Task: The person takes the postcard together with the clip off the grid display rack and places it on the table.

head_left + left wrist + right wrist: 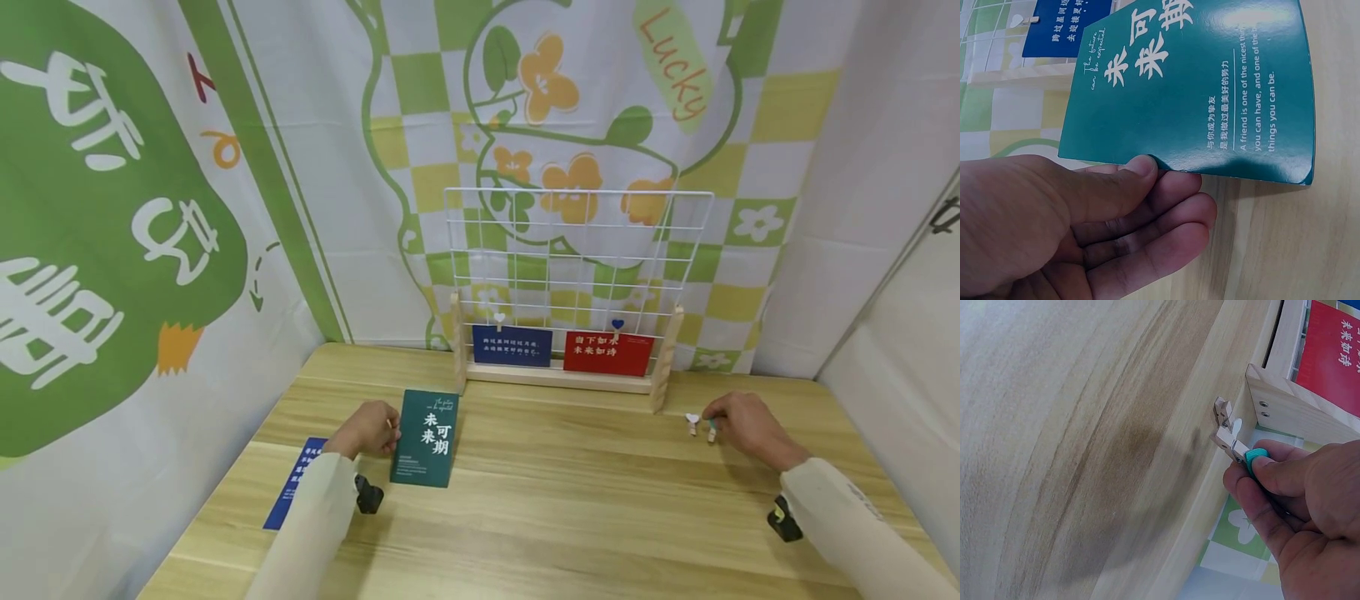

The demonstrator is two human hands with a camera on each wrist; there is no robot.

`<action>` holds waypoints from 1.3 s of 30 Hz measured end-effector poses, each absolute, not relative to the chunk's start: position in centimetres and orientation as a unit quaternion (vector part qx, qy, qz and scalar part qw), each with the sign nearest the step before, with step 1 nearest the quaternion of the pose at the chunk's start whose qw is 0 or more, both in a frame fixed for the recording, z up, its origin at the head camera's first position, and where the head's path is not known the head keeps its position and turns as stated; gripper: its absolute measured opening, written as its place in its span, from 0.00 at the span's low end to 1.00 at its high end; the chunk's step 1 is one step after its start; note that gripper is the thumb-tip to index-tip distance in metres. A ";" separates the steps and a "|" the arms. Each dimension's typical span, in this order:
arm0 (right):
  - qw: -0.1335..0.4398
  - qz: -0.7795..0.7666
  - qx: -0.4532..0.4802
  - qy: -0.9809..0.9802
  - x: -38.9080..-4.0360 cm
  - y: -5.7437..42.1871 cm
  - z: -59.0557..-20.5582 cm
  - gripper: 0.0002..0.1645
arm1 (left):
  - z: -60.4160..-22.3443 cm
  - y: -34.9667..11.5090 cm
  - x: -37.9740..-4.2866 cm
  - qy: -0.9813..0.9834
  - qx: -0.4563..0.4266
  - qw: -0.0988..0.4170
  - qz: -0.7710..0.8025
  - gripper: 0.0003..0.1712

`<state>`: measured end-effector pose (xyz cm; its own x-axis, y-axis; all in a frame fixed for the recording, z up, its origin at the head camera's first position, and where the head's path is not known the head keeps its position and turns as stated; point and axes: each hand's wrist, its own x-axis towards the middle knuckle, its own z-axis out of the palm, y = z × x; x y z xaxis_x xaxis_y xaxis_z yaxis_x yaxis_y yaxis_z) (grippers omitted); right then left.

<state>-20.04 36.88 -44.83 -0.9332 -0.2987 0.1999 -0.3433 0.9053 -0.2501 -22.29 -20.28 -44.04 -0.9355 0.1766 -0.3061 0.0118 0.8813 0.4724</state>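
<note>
A green postcard with white lettering is pinched at its left edge by my left hand. Thumb and fingers grip that edge in the left wrist view, and the card bows slightly. On the right, my right hand pinches a small wooden clothespin by its teal end. Beside it on the table is a second clothespin with a white heart. In the right wrist view the two pins overlap, and I cannot tell whether they touch.
A white wire grid on a wooden stand stands at the back. Clothespins with heart tops hold a blue card and a red card on it. Another blue card lies at the left, partly behind my left sleeve.
</note>
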 end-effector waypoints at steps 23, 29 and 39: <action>0.075 0.146 0.154 -0.974 -20.2 36.8 -45.5 0.10 | -44.3 -20.8 -21.4 0.951 0.030 0.183 0.246 0.08; 0.070 0.144 0.160 -0.974 -20.3 36.8 -45.5 0.10 | -44.1 -20.9 -21.0 0.953 0.034 0.187 0.235 0.08; 0.061 0.147 0.156 -0.975 -20.3 36.6 -45.4 0.09 | -44.2 -21.2 -20.9 0.951 0.039 0.189 0.241 0.07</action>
